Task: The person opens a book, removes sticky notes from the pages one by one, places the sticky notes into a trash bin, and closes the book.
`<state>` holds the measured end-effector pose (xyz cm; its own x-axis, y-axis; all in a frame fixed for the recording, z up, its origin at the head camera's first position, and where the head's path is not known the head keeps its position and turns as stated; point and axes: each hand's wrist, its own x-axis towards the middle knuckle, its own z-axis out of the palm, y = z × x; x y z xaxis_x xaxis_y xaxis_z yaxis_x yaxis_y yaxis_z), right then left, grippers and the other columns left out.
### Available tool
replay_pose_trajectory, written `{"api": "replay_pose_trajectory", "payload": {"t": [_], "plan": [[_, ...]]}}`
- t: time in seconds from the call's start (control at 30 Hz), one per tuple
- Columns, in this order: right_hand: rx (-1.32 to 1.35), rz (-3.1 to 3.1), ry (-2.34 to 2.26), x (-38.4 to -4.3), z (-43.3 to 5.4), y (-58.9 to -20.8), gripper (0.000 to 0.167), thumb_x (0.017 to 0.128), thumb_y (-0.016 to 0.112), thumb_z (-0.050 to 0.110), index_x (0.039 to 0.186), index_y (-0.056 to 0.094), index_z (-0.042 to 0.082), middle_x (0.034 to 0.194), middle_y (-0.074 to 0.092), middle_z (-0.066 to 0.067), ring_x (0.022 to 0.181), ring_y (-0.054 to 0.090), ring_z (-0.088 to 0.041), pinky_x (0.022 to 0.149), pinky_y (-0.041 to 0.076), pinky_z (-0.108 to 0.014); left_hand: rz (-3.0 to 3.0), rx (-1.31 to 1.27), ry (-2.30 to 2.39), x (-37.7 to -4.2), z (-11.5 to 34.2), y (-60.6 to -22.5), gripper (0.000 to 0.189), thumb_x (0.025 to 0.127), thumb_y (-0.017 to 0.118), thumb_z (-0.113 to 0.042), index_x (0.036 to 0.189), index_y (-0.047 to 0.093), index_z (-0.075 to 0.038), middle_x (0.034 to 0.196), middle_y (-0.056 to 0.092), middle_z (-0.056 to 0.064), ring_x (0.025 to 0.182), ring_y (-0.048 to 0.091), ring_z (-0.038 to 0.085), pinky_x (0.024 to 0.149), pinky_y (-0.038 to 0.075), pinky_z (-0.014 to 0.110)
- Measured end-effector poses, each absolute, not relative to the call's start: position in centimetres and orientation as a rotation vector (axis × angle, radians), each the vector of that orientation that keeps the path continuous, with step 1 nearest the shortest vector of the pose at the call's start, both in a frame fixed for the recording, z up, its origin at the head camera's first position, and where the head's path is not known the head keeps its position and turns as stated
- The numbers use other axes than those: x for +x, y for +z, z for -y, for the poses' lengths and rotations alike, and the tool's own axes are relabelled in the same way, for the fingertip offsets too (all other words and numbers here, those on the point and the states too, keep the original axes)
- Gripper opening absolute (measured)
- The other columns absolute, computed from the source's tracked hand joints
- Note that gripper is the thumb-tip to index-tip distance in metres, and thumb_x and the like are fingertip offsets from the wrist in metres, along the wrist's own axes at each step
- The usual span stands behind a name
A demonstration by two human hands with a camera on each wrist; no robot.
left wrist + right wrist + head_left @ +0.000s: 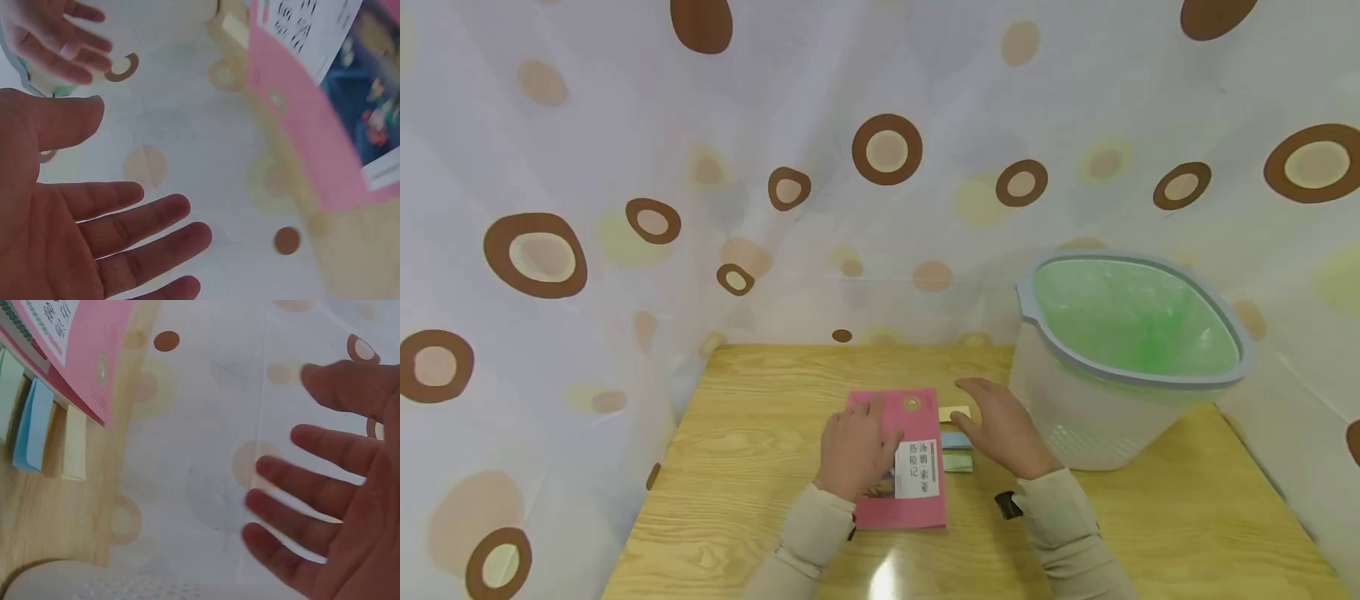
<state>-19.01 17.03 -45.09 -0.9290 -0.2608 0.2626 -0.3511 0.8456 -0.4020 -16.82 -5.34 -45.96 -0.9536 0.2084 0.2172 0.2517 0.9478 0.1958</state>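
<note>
A pink paperback book (910, 512) lies flat on the wooden table, its cover bearing a white title panel and a picture. Yellow (957, 413), blue (957, 441) and green (958, 463) sticky tabs stick out from its right edge. My left hand (853, 450) is over the left part of the cover and hides some of the picture. Its fingers (150, 231) are spread and hold nothing; the left wrist view shows them apart from the book. To the right of the tabs hovers my right hand (1006, 427), fingers (312, 487) loosely extended and holding nothing.
A tall white plastic basket (1067, 425) with a grey rim and green inside stands on the table at the right, close to my right hand. Behind and beside the wooden table (752, 450) hangs a white curtain (805, 275) with brown and beige spots.
</note>
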Motion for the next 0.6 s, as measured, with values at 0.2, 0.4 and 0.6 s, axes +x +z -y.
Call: {"api": "replay_pose_trajectory", "payload": {"t": [0.2, 0.4, 0.6], "plan": [[0.500, 2.733, 0.775, -19.5, -16.8, -46.2, 0.035, 0.091, 0.070, 0.016, 0.122, 0.066, 0.000, 0.123, 0.069, -0.018, 0.117, 0.062, -0.039, 0.100, 0.050, -0.054, 2.972, -0.387, -0.369, -15.8, 5.2, -49.3, 0.050, 0.091, 0.066, -0.041, 0.125, 0.065, -0.005, 0.116, 0.071, 0.012, 0.106, 0.067, 0.028, 0.087, 0.056, 0.046], [0.457, 2.818, 0.908, -19.8, -15.8, -47.9, 0.036, 0.092, 0.069, 0.018, 0.124, 0.066, 0.002, 0.124, 0.069, -0.016, 0.113, 0.065, -0.035, 0.095, 0.054, -0.050, 2.990, -0.411, -0.297, -15.2, 5.5, -52.1, 0.041, 0.086, 0.068, -0.035, 0.116, 0.069, -0.006, 0.112, 0.070, 0.010, 0.099, 0.066, 0.027, 0.081, 0.056, 0.045], [0.454, 2.877, 0.974, -20.3, -15.0, -50.1, 0.035, 0.094, 0.067, 0.018, 0.125, 0.066, 0.003, 0.126, 0.068, -0.015, 0.109, 0.067, -0.034, 0.092, 0.056, -0.047, 3.050, -0.374, -0.367, -14.2, 6.1, -53.8, 0.045, 0.086, 0.063, -0.030, 0.122, 0.065, -0.003, 0.131, 0.062, 0.018, 0.114, 0.060, 0.034, 0.088, 0.053, 0.052]]}}
